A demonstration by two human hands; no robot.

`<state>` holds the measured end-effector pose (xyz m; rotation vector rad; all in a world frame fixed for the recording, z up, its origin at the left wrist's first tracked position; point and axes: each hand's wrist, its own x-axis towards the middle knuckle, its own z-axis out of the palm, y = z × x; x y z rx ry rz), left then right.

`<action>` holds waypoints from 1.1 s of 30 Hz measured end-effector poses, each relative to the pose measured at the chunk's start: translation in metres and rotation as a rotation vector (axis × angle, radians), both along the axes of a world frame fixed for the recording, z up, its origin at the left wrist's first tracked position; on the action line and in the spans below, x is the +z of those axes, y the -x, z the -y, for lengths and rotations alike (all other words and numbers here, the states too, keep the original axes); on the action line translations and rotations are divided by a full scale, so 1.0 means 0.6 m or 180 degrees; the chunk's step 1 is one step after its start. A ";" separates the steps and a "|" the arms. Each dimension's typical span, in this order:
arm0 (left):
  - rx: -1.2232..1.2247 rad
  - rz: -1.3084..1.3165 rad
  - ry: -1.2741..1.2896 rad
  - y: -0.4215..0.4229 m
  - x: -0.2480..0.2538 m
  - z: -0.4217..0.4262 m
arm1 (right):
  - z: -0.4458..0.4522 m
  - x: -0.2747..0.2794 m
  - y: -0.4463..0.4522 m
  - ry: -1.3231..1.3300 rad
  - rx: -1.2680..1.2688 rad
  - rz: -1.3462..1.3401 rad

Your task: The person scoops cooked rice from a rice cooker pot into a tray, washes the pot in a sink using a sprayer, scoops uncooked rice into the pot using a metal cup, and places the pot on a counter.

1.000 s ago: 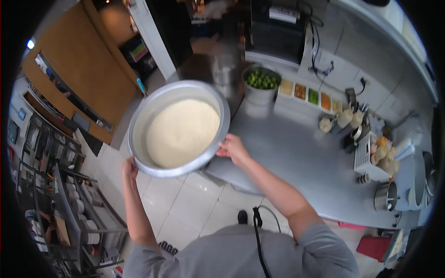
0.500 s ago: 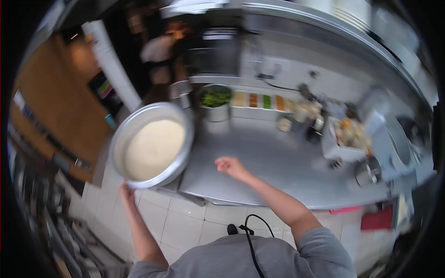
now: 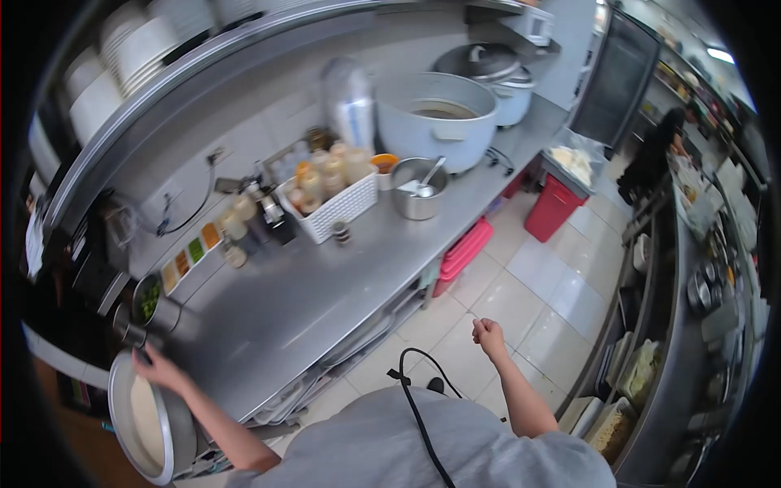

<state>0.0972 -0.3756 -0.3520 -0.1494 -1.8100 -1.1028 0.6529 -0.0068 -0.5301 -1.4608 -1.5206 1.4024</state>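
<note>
At the lower left, the large metal pot (image 3: 181, 435) of pale, grain-like contents (image 3: 147, 423) stands at the end of the steel counter. My left hand (image 3: 161, 372) is over the upper edge of this pot, its fingers apart; whether it touches the rim is unclear. My right hand (image 3: 488, 335) is out over the floor to the right, fingers curled in, with nothing visible in it. It is away from the counter and touches no object.
On the steel counter (image 3: 277, 325) are a pot of green pieces (image 3: 149, 299), a white bottle basket (image 3: 346, 210), a small steel pot (image 3: 419, 203) and a large rice cooker (image 3: 439, 134). A red bin (image 3: 553, 210) stands on the floor. Another person (image 3: 655, 150) is at the far right.
The view has swung right along the counter. Both hands held the pot at first; my right hand let go and is now far from it. My left hand has shifted to its upper edge, fingers apart.
</note>
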 end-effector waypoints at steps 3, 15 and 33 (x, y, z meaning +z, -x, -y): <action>-0.1543 0.0072 -0.0345 -0.077 0.050 -0.303 | -0.048 0.015 -0.094 -0.0243 -0.0385 0.0162; -0.2272 -0.0538 0.1035 -0.384 0.086 -0.782 | -0.208 0.025 -0.366 -0.0750 -0.1395 0.0588; -0.3712 0.0391 0.0752 -0.477 0.089 -1.280 | -0.758 0.210 -0.249 -0.1403 -0.0659 0.0761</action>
